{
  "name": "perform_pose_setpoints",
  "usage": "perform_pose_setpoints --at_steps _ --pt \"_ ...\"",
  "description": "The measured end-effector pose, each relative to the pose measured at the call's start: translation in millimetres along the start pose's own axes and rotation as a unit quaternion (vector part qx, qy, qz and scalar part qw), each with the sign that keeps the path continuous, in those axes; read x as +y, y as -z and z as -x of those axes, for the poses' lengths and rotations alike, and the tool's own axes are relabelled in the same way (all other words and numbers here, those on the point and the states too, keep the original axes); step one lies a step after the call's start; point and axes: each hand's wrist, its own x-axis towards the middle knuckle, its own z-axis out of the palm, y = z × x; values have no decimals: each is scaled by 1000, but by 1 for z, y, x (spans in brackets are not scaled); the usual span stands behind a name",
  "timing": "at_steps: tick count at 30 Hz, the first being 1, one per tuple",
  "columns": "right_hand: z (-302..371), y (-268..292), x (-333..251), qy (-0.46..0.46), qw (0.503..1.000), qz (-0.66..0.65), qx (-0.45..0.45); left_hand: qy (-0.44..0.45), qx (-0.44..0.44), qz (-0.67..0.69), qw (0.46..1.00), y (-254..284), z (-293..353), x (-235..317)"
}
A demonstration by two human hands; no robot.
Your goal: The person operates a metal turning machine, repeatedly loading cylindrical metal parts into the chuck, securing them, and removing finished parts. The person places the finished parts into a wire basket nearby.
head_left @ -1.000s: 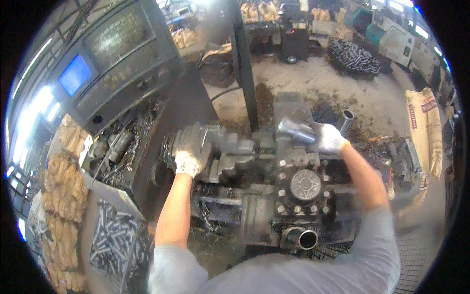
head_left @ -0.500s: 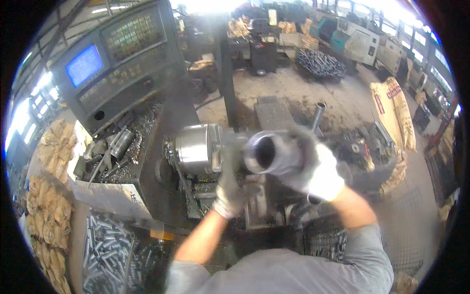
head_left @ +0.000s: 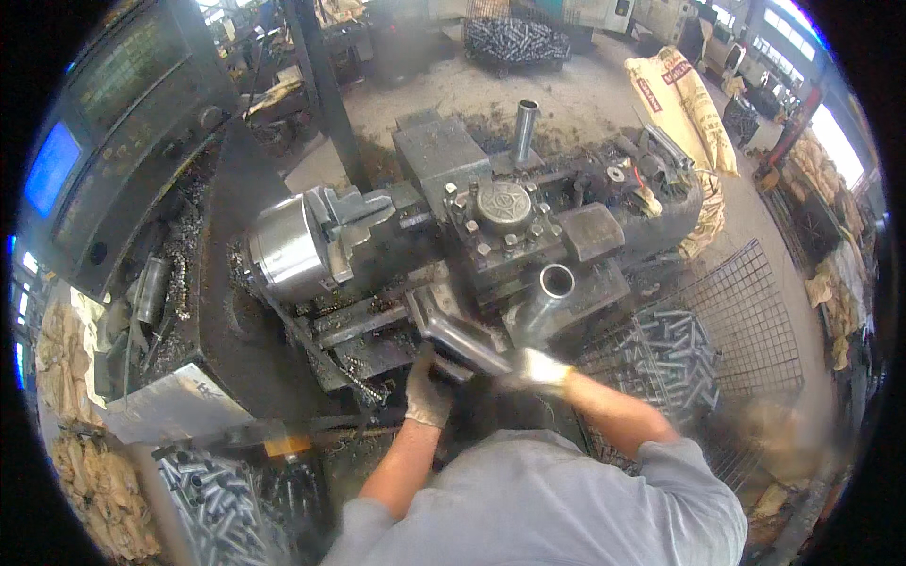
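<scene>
Both my hands wear pale gloves, darkened at the fingers. My right hand (head_left: 536, 371) is closed round the near end of a shiny metal tube (head_left: 464, 343), which slants up and left in front of the lathe. Against the tube's lower left side lies my left hand (head_left: 430, 389), its fingers partly hidden and dark, so its grip is unclear. Beyond the tube is the lathe's chuck (head_left: 291, 247), its jaws bare of any workpiece. The bolted tool post (head_left: 503, 212) is to the right of the chuck. Another metal tube (head_left: 547, 300) stands upright close to my right hand.
A third tube (head_left: 525, 132) stands behind the tool post. Wire baskets of cut tubes (head_left: 672, 354) lie at right and tubes (head_left: 212, 495) at lower left. The control cabinet (head_left: 123, 123) rises at left, above metal shavings (head_left: 189, 222). A paper sack (head_left: 684, 108) leans at far right.
My hands have come down and toward me from beside the chuck, where a large-looking tube was held up with its open end showing. The view has tilted down and turned right.
</scene>
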Motion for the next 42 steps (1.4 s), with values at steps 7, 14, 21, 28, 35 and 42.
perform_pose_setpoints --at_steps 7,14,21,28,35,42 --pt "235 126 134 -231 958 102 137 38 -140 39 989 26 16 32" --pt "118 112 17 35 930 -19 366 39 -80 -82 993 1 39 38" --pt "27 60 -78 245 925 151 246 93 -89 -86 988 -20 68 31" --pt "-57 -19 -65 145 908 359 162 -51 8 -75 996 16 36 59" --pt "-52 29 -102 64 992 -108 24 -147 -51 -90 984 28 3 75" --pt "-56 4 -139 -33 990 -138 15 -176 -150 -46 972 -26 -21 52"
